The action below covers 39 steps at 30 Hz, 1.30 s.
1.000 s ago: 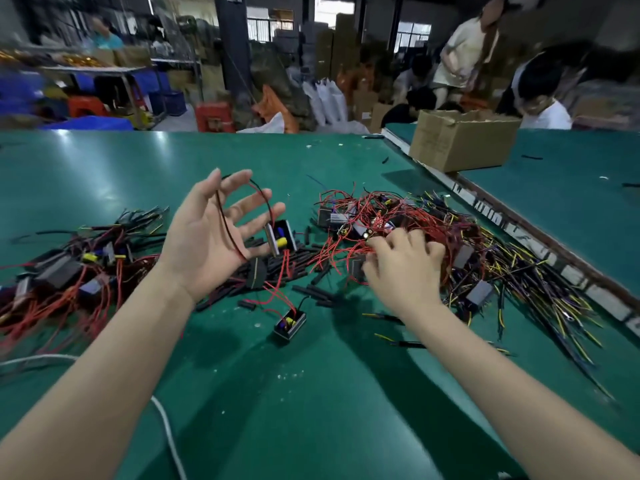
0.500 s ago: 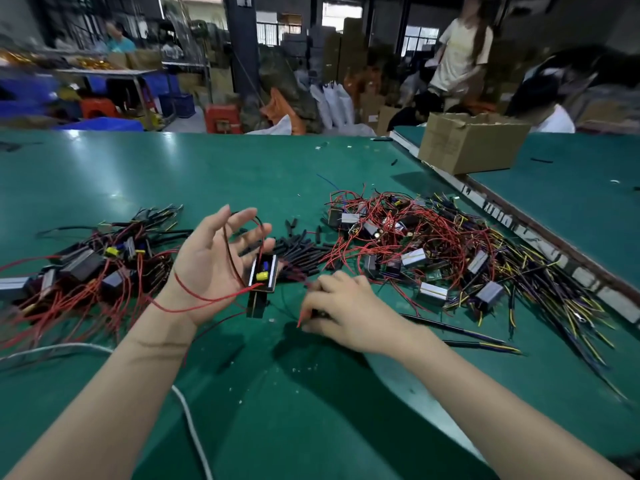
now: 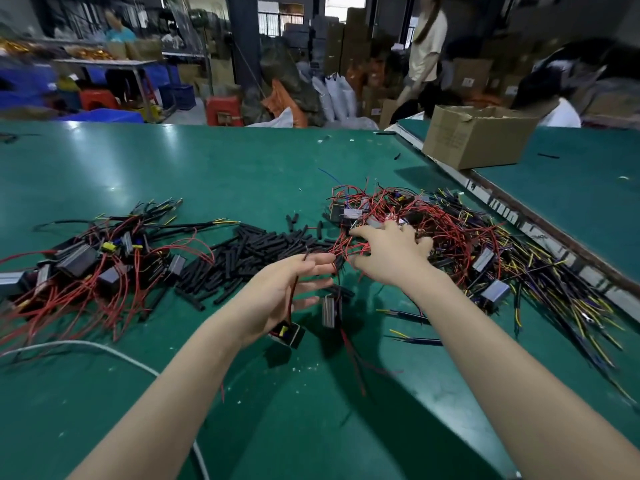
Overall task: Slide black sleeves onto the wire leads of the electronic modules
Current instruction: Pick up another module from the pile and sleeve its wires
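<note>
My left hand (image 3: 277, 296) hovers low over the green table (image 3: 207, 174), palm turned right, fingers mostly straight. Thin red and black wire leads are caught between its fingers. From them dangles a small black module (image 3: 289, 335), and a second module (image 3: 331, 310) hangs just to the right. My right hand (image 3: 393, 254) lies with spread fingers on the tangled heap of red-wired modules (image 3: 450, 230), touching the wires. A pile of short black sleeves (image 3: 249, 258) lies left of both hands.
A second heap of modules with red leads (image 3: 86, 268) sits at the left. Black wires with yellow tips (image 3: 561, 292) fan out on the right, along the table's metal edge rail (image 3: 519, 216). A cardboard box (image 3: 478, 136) stands beyond it. A white cable (image 3: 104, 348) crosses the near left.
My right hand left the sleeves near my left hand and moved up and right onto the red-wired heap. My left hand dropped lower, and its modules now dangle beneath it.
</note>
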Available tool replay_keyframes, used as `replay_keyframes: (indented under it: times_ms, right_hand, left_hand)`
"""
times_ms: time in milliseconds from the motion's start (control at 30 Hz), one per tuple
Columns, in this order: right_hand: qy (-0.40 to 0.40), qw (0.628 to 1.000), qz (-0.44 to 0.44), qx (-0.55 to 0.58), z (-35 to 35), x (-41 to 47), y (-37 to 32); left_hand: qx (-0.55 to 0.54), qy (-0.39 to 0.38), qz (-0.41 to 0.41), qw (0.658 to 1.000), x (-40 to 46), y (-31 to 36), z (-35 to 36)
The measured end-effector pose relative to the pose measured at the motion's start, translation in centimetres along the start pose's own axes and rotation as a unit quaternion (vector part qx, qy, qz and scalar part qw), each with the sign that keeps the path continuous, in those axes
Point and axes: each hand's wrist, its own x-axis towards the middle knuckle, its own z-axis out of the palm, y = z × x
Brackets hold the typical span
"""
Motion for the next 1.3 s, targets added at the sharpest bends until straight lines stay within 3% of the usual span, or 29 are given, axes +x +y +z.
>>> replay_keyframes:
  times_ms: [67,233,333,433,633,667,767,833,933,1067,1200,1300]
  right_hand:
    - [0.023,0.997,-0.031,0.071,0.2,-0.6,-0.3]
    - [0.268,0.938,-0.096,0.196,0.0,-2.8,-0.7]
    - [0.231,0.904,-0.128,0.337,0.3,-4.6,-1.3]
    - [0.172,0.877,-0.154,0.422,1.3,-6.0,-2.0]
    - [0.117,0.865,-0.210,0.441,3.0,-6.0,-0.4]
    - [0.115,0.861,-0.204,0.451,3.5,-6.3,-0.2]
    - [0.154,0.855,-0.204,0.452,4.7,-6.6,0.1]
    - [0.181,0.850,-0.210,0.448,5.0,-6.4,0.3]
    - [0.161,0.849,-0.195,0.464,5.0,-6.5,0.6]
    - [0.161,0.839,-0.176,0.488,4.9,-6.8,0.8]
    - [0.153,0.802,-0.129,0.562,4.6,-6.6,0.9]
    - [0.143,0.755,-0.107,0.631,4.5,-6.5,1.0]
  left_hand:
    - [0.023,-0.004,0.006,1.000,-0.1,0.2,0.3]
    - [0.058,0.008,0.049,0.997,-0.8,0.3,0.8]
    - [0.032,0.017,0.032,0.999,-0.9,0.3,1.5]
    - [0.063,0.017,0.069,0.995,-1.3,0.4,1.9]
    - [0.129,0.048,0.077,0.987,-1.9,0.6,1.2]
    - [0.190,0.071,0.100,0.974,-1.9,0.5,1.0]
    - [0.416,0.123,0.189,0.881,-2.0,0.2,0.7]
    - [0.451,0.123,0.211,0.858,-2.2,0.4,0.7]
    - [0.501,0.096,0.216,0.832,-2.1,0.8,0.3]
    - [0.484,0.020,0.152,0.861,-2.8,1.9,-0.4]
    - [0.429,0.038,0.127,0.893,-3.0,2.5,-0.8]
    - [0.219,0.086,0.073,0.969,-3.0,2.7,-0.3]
